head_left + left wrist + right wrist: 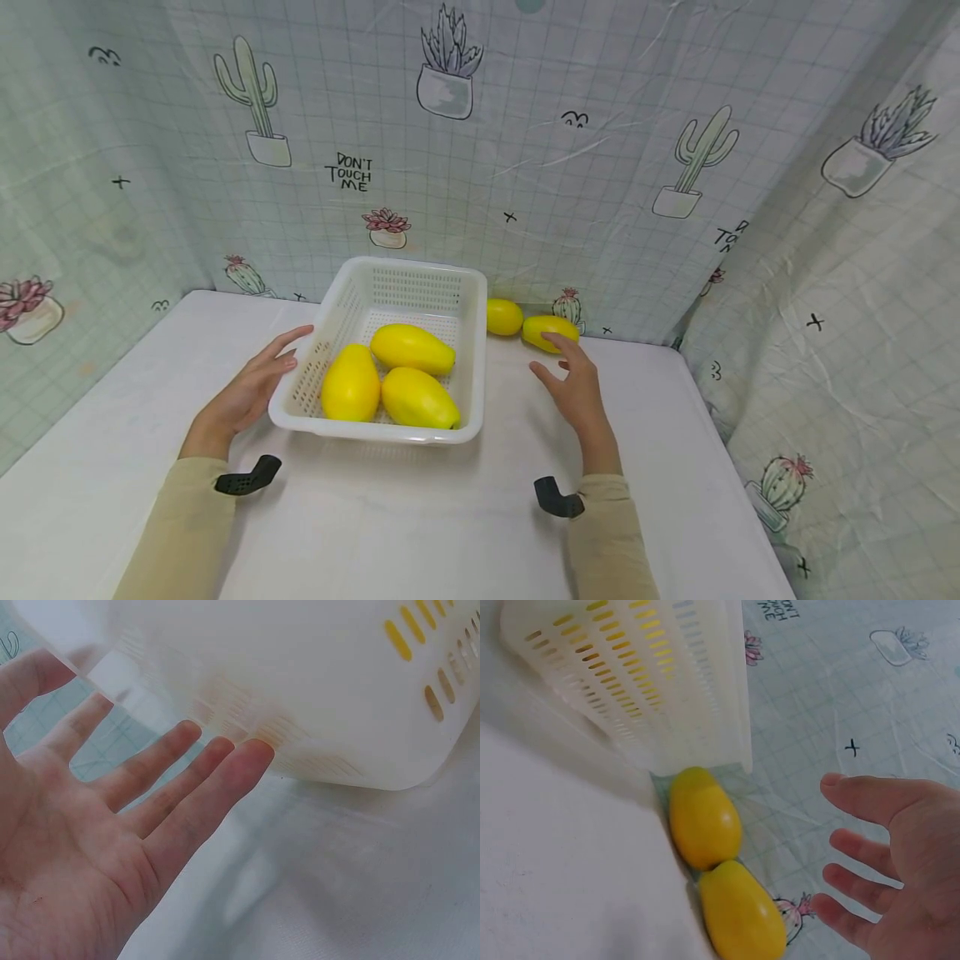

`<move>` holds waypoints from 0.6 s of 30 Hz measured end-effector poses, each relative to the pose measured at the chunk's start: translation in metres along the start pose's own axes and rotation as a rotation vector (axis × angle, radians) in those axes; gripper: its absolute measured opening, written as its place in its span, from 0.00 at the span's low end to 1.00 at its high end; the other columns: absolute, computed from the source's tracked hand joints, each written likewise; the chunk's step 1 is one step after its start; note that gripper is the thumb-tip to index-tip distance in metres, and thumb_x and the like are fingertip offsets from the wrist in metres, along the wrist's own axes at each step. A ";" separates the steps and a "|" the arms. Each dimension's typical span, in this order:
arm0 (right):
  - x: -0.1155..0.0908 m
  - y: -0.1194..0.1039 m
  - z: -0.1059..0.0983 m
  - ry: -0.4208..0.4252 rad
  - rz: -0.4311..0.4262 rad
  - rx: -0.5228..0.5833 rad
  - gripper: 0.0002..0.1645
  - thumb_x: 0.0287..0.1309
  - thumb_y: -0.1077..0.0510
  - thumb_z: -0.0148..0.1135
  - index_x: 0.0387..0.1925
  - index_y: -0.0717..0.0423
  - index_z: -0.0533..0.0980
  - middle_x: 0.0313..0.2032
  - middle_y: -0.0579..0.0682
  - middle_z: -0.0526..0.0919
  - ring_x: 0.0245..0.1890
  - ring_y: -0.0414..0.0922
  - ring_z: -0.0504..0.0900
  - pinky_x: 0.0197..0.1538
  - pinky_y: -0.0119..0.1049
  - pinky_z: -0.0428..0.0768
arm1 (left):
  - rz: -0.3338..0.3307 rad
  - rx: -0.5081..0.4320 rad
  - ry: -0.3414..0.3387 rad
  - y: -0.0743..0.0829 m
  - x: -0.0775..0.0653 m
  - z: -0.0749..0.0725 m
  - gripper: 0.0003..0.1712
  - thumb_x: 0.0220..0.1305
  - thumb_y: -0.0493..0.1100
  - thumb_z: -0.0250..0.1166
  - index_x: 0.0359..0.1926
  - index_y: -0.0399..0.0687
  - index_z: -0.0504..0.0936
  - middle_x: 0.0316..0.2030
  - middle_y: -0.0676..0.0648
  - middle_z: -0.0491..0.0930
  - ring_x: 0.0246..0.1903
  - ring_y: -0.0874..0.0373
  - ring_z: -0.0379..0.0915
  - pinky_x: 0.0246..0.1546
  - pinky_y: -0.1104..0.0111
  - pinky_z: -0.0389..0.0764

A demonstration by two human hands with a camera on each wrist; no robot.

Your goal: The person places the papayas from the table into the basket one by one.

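Note:
A white slotted plastic basket (408, 431) stands at the middle of the table, with a yellow papaya-like fruit (351, 385), a second fruit (412, 348) and a third fruit (420, 398) inside. My left hand (243, 392) is at the basket's left side, fingers extended; in the left wrist view its fingertips (259, 754) lie against or very near the basket wall. My right hand (579, 392) hovers with spread fingers, holding nothing. It is nearest to a yellow fruit (546, 331) on the table right of the basket. Another fruit (505, 317) lies between that one and the basket.
A patterned cloth (510, 167) with cactus drawings hangs behind the white table (420, 533) and along both sides. Its lower edge meets the table just behind the two loose fruits. A black wrist mount (555, 497) sticks out from the right sleeve.

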State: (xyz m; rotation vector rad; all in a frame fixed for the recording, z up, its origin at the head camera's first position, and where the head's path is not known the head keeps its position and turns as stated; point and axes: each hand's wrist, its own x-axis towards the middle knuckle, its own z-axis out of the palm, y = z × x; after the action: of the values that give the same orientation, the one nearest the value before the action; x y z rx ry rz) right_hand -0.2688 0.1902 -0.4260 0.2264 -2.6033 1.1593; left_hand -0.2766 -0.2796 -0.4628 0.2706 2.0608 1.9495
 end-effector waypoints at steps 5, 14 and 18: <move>0.001 0.002 -0.002 -0.010 0.000 0.006 0.32 0.53 0.52 0.64 0.60 0.47 0.66 0.61 0.46 0.68 0.61 0.46 0.66 0.56 0.46 0.73 | 0.001 -0.007 0.001 0.001 -0.001 0.000 0.29 0.70 0.49 0.42 0.69 0.71 0.47 0.70 0.51 0.47 0.56 0.68 0.65 0.48 0.63 0.77; 0.004 0.010 -0.004 -0.007 0.007 0.005 0.32 0.53 0.51 0.63 0.60 0.47 0.66 0.62 0.46 0.67 0.61 0.46 0.66 0.56 0.48 0.72 | -0.005 0.005 0.010 0.002 0.000 0.001 0.29 0.70 0.50 0.43 0.69 0.72 0.48 0.71 0.51 0.47 0.56 0.68 0.65 0.50 0.60 0.76; 0.004 0.011 -0.005 -0.005 0.014 0.003 0.32 0.53 0.51 0.63 0.60 0.46 0.66 0.62 0.46 0.67 0.61 0.46 0.66 0.56 0.46 0.73 | -0.008 0.005 0.003 0.001 -0.001 0.001 0.29 0.70 0.50 0.43 0.69 0.72 0.48 0.71 0.51 0.47 0.56 0.68 0.65 0.50 0.62 0.75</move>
State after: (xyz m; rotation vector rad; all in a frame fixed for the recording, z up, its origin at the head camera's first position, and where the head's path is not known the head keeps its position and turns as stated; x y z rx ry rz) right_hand -0.2746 0.2013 -0.4297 0.2127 -2.6117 1.1687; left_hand -0.2757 -0.2790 -0.4613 0.2606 2.0656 1.9421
